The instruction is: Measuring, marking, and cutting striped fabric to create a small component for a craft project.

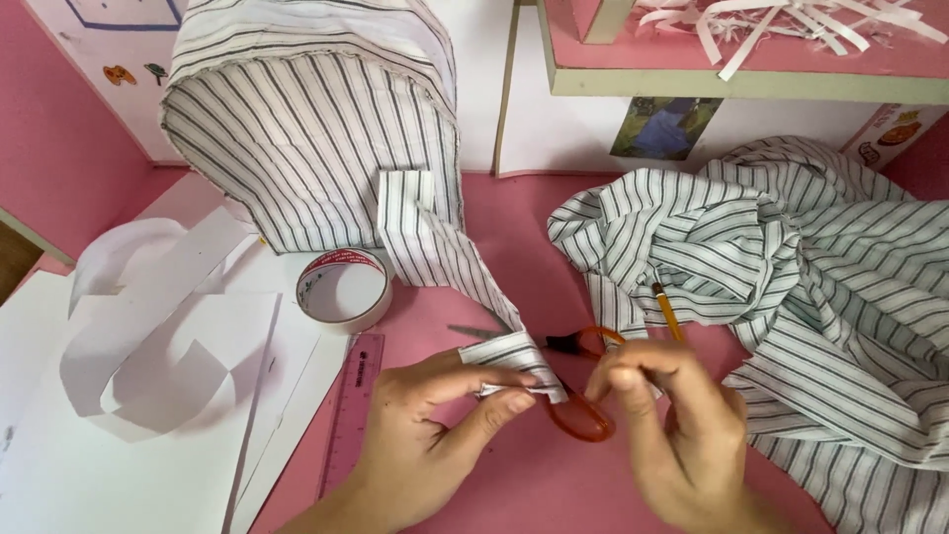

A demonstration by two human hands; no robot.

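The striped fabric strip [514, 354] is pinched by the left hand [435, 435]; its end is gripped by the right hand [672, 425], above orange scissors [578, 410] on the pink tabletop [514, 475].

The strip of striped cloth [514, 351] pinched in the left hand [435, 435] is thin woven cotton-like fabric, matt and softly creased, the same white-and-dark striped stuff as the crumpled heap of cloth [791, 287] and the rounded cloth-covered form [306, 129] behind. The scissors [578, 415] near the right hand [682, 435] have glossy, translucent orange plastic handles and dull grey metal blades, beside a smooth painted wooden pencil [667, 311]. The tape roll [343, 289] looks shiny, the ruler [353, 405] is clear pink plastic, the paper sheets [148, 366] are matt white, and the desk [514, 237] is smooth matt pink.
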